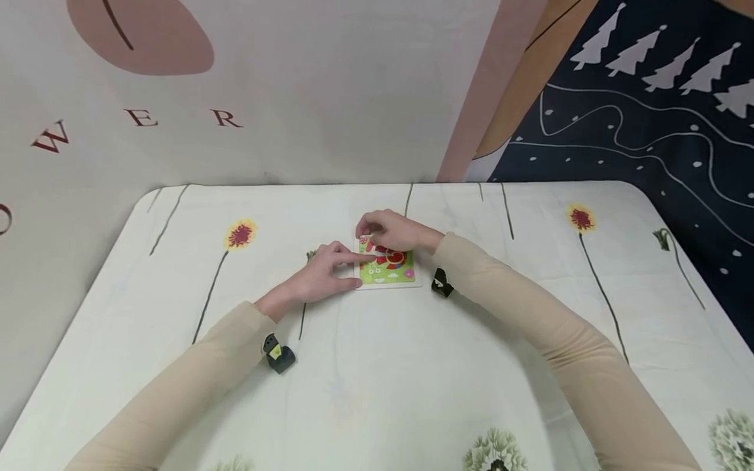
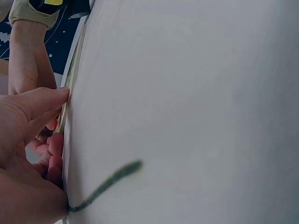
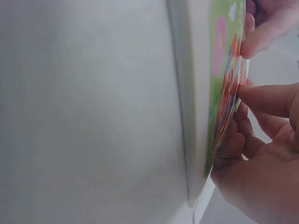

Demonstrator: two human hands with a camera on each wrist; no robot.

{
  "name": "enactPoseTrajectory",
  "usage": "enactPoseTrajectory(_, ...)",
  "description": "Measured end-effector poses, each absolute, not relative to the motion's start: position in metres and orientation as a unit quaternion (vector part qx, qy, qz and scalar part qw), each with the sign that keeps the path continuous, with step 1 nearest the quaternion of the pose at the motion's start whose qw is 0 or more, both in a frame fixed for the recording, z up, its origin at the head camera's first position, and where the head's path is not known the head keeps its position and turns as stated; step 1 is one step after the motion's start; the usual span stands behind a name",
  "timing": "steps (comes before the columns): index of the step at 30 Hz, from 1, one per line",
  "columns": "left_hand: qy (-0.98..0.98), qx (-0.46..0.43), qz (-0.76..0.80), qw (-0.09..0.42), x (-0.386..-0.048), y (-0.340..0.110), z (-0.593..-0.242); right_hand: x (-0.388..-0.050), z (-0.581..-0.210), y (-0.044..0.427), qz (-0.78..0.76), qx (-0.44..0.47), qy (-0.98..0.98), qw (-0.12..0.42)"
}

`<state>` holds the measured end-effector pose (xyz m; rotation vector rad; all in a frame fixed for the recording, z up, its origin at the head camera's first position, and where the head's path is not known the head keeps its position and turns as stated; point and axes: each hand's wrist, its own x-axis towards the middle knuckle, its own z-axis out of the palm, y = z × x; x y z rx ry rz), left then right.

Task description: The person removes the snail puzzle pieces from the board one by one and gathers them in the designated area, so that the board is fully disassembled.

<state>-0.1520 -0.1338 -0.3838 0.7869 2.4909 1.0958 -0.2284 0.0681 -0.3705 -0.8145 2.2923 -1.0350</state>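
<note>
A small square picture board [image 1: 385,278], probably a jigsaw puzzle, lies flat on the table. It has a pale rim, a green ground and a red curled figure. My left hand [image 1: 326,271] lies at its left side, the index finger stretched over the picture and the thumb at the lower left corner. Over the upper left corner bends my right hand [image 1: 396,230], fingers curled and thumb touching the picture. In the right wrist view the board [image 3: 217,88] appears edge-on beside the right hand [image 3: 266,154]; whether a loose piece sits between those fingers is hidden.
A white cloth with printed flowers covers the table [image 1: 377,379]. Behind its far edge hangs a pale printed backdrop [image 1: 330,98], with a dark blue tree-patterned cloth [image 1: 636,124] at the right. Dark wrist devices [image 1: 279,354] hang below both sleeves.
</note>
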Motion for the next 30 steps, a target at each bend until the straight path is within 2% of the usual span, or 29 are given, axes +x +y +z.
enactPoseTrajectory(16, 0.875, 0.27, 0.371, 0.156, -0.1529, -0.131, -0.3826, -0.2338, -0.3712, 0.0737, -0.43, -0.281, 0.814, 0.27)
enactPoseTrajectory(23, 0.873, 0.282, 0.375, 0.135, -0.1551, -0.1299, -0.3849, -0.234, -0.3697, 0.0713, -0.404, -0.263, 0.835, 0.265)
enactPoseTrajectory(30, 0.874, 0.272, 0.378, 0.137, -0.1564, -0.1281, -0.3815, -0.2369, -0.3644, 0.0645, -0.378, -0.235, 0.853, 0.272)
